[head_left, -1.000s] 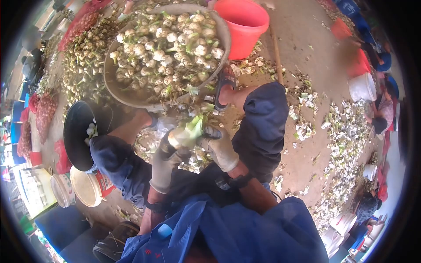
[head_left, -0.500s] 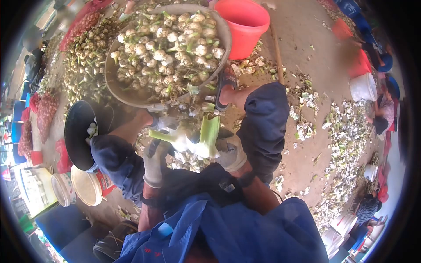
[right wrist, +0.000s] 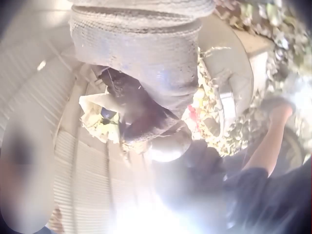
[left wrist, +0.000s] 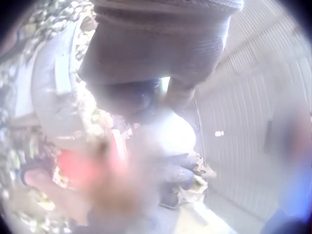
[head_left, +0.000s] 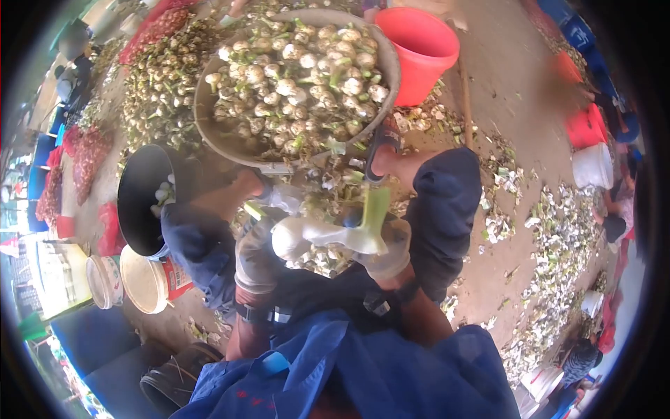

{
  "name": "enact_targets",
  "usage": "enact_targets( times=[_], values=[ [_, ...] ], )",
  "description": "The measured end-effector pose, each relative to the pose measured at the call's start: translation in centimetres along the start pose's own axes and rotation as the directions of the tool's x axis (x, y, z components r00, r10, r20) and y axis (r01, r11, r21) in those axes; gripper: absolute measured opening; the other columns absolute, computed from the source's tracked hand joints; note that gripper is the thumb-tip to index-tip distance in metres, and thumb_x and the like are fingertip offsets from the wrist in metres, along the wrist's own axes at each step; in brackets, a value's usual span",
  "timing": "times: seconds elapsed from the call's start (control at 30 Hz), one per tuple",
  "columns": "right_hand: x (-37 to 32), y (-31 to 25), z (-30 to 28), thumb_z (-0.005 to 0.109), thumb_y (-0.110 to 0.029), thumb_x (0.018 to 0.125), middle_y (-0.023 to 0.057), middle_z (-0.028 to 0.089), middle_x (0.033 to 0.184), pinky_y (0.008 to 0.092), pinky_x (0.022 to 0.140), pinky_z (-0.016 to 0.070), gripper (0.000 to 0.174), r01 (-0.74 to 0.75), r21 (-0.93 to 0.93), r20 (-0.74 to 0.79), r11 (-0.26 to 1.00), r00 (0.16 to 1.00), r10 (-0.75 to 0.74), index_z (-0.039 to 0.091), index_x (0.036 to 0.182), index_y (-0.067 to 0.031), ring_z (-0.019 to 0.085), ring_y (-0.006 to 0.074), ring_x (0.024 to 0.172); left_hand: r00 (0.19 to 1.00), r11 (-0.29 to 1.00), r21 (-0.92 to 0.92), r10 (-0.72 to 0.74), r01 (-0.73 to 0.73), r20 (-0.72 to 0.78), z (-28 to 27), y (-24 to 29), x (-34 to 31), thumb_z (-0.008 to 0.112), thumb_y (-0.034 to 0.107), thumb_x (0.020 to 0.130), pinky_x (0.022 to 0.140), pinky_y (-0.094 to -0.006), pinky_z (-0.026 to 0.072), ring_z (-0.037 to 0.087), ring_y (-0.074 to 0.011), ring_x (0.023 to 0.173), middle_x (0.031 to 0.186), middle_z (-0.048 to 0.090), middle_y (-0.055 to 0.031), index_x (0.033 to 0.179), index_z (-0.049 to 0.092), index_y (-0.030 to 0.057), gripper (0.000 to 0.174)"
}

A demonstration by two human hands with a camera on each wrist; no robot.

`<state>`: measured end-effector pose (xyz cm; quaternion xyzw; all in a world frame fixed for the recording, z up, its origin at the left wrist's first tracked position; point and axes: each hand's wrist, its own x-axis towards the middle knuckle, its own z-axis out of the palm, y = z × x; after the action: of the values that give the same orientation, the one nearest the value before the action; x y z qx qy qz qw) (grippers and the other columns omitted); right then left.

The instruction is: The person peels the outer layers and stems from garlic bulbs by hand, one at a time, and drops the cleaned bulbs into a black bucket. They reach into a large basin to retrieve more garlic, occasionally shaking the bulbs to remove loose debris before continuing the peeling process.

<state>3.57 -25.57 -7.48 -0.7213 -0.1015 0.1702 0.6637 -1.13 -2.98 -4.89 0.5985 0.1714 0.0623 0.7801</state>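
Between the person's thighs, the gloved left hand (head_left: 255,257) grips a smooth white garlic bulb (head_left: 287,239). Its short green stem (head_left: 254,210) sticks out beyond that hand's fingers. The gloved right hand (head_left: 392,253) pinches a pale green and white strip of husk (head_left: 375,213), which stretches across from the bulb. In the left wrist view the bulb (left wrist: 178,134) appears bright below the glove's cuff. The right wrist view has the bulb (right wrist: 168,147) beside the right glove, with loose husk (right wrist: 100,117) at the fingers, whose tips are largely hidden.
Ahead stands a wide round tub (head_left: 202,129) heaped with garlic bulbs, beside a red bucket (head_left: 419,59). A black bucket (head_left: 136,202) holding white bulbs is by the left knee. Husk scraps (head_left: 551,265) litter the floor at right. A stick (head_left: 466,101) lies past the right knee.
The hands were close together around the leafy garlic, then drew apart. The green husk has shifted toward the right hand, leaving the white bulb bare in the left. The head view has also shifted slightly.
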Motion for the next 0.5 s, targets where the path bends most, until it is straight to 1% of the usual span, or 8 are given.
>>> enact_targets(
  times=[0.07,0.13,0.2,0.3,0.33,0.37,0.47,0.5],
  values=[
    [-0.5,0.5,0.4,0.054,-0.023,0.094,0.0221,0.065,0.122,0.047,0.097,0.057,0.05,0.032,0.416,0.022,0.909,0.999,-0.045,0.053,0.136,0.0047,0.067,0.0365,0.108,0.894,0.617,0.678,0.426,-0.398,0.137,-1.1,-0.3,0.1,0.084,0.025,0.083,0.082,-0.0312,0.0579,0.071,-0.0164,0.093,0.105,0.074,-0.0079,0.116,0.065,-0.0001,0.046],
    [-0.3,2.1,1.1,0.055,-0.024,0.093,0.0225,0.066,0.117,0.0481,0.097,0.0567,0.05,-0.133,0.964,0.165,0.231,0.978,-0.128,0.055,0.134,0.0048,0.067,0.0359,0.108,0.922,0.791,0.53,0.385,-0.305,-0.045,-2.2,-1.1,0.3,0.086,0.021,0.079,0.083,-0.0314,0.058,0.072,-0.0167,0.093,0.105,0.075,-0.0083,0.116,0.065,0.0001,0.048],
    [-2.0,1.4,1.3,0.062,-0.035,0.093,0.0268,0.065,0.122,0.053,0.097,0.0558,0.055,-0.063,0.863,0.069,0.501,0.998,0.007,0.057,0.132,0.0043,0.067,0.0386,0.109,0.919,0.813,0.536,0.362,-0.229,-0.157,-3.3,-0.4,0.5,0.091,0.022,0.071,0.086,-0.0317,0.058,0.072,-0.0172,0.092,0.103,0.075,-0.0073,0.117,0.065,0.0008,0.056],
    [-3.3,-0.5,1.0,0.076,-0.034,0.09,0.0206,0.062,0.125,0.0518,0.086,0.061,0.059,-0.178,0.953,0.185,0.246,0.983,-0.003,0.055,0.133,-0.0005,0.066,0.0378,0.109,0.869,0.731,0.595,0.483,-0.334,-0.106,-4.6,-0.2,0.8,0.082,0.013,0.081,0.087,-0.03,0.0575,0.07,-0.0161,0.097,0.11,0.072,-0.0085,0.123,0.061,0.0001,0.048],
    [-2.5,0.5,0.1,0.062,-0.043,0.094,0.0261,0.059,0.134,0.0611,0.099,0.0517,0.06,-0.283,0.951,0.299,0.123,0.944,-0.139,0.055,0.136,-0.0007,0.063,0.0436,0.117,0.954,0.959,-0.146,0.21,-0.244,-0.213,-5.6,-0.7,1.1,0.074,0.007,0.087,0.086,-0.0286,0.0568,0.068,-0.0151,0.099,0.114,0.07,-0.0087,0.127,0.059,-0.0004,0.043],
    [-2.6,1.4,0.1,0.062,-0.043,0.093,0.0251,0.059,0.134,0.0611,0.098,0.0524,0.058,-0.056,0.956,0.11,0.288,0.979,-0.172,0.057,0.135,-0.003,0.063,0.0431,0.115,0.995,0.594,-0.804,-0.063,-0.027,-0.08,-6.3,-1.2,1.4,0.066,0.001,0.092,0.085,-0.0273,0.056,0.066,-0.0141,0.1,0.117,0.067,-0.0088,0.131,0.056,-0.001,0.039],
    [-1.6,-3.6,-0.2,0.065,-0.035,0.085,0.0197,0.067,0.122,0.0505,0.089,0.0586,0.054,0.042,0.999,-0.044,-0.024,0.995,-0.089,0.061,0.13,-0.0055,0.068,0.0346,0.109,0.942,0.892,-0.399,0.078,-0.212,-0.327,-6.2,-1.1,2.1,0.059,0.026,0.102,0.074,-0.031,0.0513,0.062,-0.0183,0.088,0.105,0.067,-0.0066,0.116,0.062,0.0026,0.027],
    [-0.9,-3.6,-1.3,0.064,-0.032,0.085,0.0194,0.068,0.121,0.0467,0.088,0.0592,0.054,0.015,0.96,-0.032,0.281,0.998,0.055,0.06,0.13,-0.0021,0.069,0.0325,0.107,0.942,0.891,-0.401,0.079,-0.214,-0.327,-6.6,-0.9,2.0,0.059,0.026,0.102,0.074,-0.031,0.0513,0.062,-0.0183,0.088,0.105,0.067,-0.0066,0.116,0.062,0.0026,0.027]
  ],
)
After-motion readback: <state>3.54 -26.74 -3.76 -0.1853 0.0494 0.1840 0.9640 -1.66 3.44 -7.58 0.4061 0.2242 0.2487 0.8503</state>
